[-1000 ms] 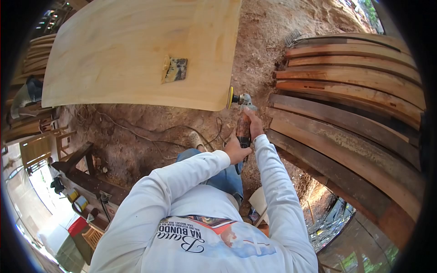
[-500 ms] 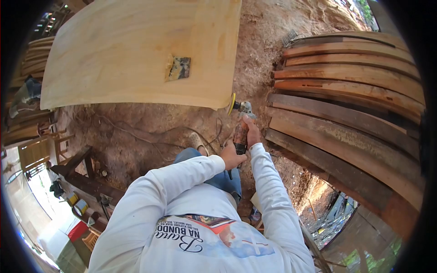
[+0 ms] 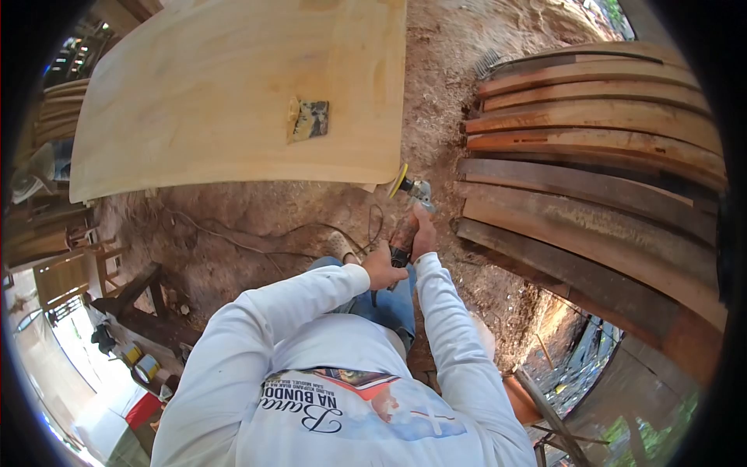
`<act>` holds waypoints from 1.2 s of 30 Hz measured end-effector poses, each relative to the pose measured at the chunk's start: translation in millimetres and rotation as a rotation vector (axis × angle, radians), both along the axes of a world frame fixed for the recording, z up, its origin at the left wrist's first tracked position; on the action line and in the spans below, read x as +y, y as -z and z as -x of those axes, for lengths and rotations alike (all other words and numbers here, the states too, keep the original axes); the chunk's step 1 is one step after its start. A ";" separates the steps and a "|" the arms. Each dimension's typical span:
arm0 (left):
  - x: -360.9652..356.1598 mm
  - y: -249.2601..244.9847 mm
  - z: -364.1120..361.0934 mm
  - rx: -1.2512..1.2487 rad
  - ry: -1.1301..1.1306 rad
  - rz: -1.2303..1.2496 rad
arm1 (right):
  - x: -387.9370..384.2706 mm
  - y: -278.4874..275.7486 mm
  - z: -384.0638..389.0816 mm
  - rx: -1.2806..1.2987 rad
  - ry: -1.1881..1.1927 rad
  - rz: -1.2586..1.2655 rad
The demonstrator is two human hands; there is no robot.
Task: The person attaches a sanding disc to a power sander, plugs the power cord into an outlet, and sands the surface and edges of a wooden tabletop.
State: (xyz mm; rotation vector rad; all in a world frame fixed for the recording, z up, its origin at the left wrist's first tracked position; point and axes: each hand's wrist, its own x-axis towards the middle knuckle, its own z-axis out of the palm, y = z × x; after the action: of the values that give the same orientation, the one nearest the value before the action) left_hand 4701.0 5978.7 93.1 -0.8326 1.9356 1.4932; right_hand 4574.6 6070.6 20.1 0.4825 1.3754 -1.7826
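Note:
Both hands hold an angle grinder (image 3: 404,233) fitted with a yellow sanding disc. My left hand (image 3: 383,268) is wrapped round the black rear end of its body. Nearer the head, my right hand (image 3: 424,232) grips the body from the right side. The yellow disc (image 3: 398,180) stands on edge at the near right corner of a large pale wooden tabletop (image 3: 233,101). On that top lies a folded piece of sandpaper (image 3: 310,120), dark on one part and tan on the other.
Long thick planks (image 3: 591,191) are stacked along the right. A cord (image 3: 272,235) snakes over the sawdust-covered ground (image 3: 233,210). Stools (image 3: 70,272) and a dark wooden frame (image 3: 148,300) stand at the lower left. My foot (image 3: 341,244) is below the tabletop's near edge.
The grinder and both hands have shifted slightly left in view, and the disc's angle has tilted a little. My grip stays the same, and the whole view has moved slightly.

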 end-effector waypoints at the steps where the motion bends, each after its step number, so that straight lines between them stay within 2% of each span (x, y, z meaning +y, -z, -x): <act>1: -4.0 1.6 -2.3 -0.004 0.017 -0.007 | -0.3 10.2 -3.9 0.011 0.043 -0.013; 5: -14.9 18.5 -17.2 0.029 0.050 -0.031 | -6.6 30.1 -21.1 0.063 0.168 -0.009; 8: -25.3 21.4 -26.9 0.060 0.090 -0.004 | -7.6 32.5 -33.6 0.013 0.167 0.062; 11: -40.2 24.0 -34.5 0.063 0.149 0.011 | -14.3 15.4 -47.2 -0.028 0.192 0.081; 15: -67.5 6.5 -43.3 0.050 0.262 0.060 | -39.0 -0.1 -71.6 0.026 0.352 0.032; 17: -80.1 -13.1 -42.4 -0.008 0.254 0.010 | -52.0 -3.4 -83.4 0.064 0.446 0.002; 19: -90.8 -15.0 -45.0 0.007 0.273 0.014 | -63.8 -24.9 -89.3 0.040 0.490 -0.024; 21: -101.2 -7.1 -50.3 0.095 0.320 0.071 | -78.6 -87.3 -86.5 -0.047 0.484 -0.047; 24: -119.9 -13.1 -45.9 0.053 0.400 0.132 | -91.3 -128.5 -83.6 -0.147 0.528 -0.083; 28: -144.7 -10.5 -45.5 0.052 0.482 0.192 | -92.2 -115.4 -93.2 -0.153 0.522 0.062; 32: -161.7 -15.9 -41.9 0.051 0.549 0.217 | -77.3 -26.8 -105.8 -0.280 0.456 0.296; 36: -173.6 -14.4 -42.9 0.082 0.606 0.278 | -67.2 -9.8 -109.5 -0.365 0.387 0.376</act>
State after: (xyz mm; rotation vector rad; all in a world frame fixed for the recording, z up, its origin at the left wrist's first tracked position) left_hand 4743.9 5805.1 107.5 -0.2415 2.2209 0.9222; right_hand 4684.2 6003.3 29.9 0.8573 0.7060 -2.0736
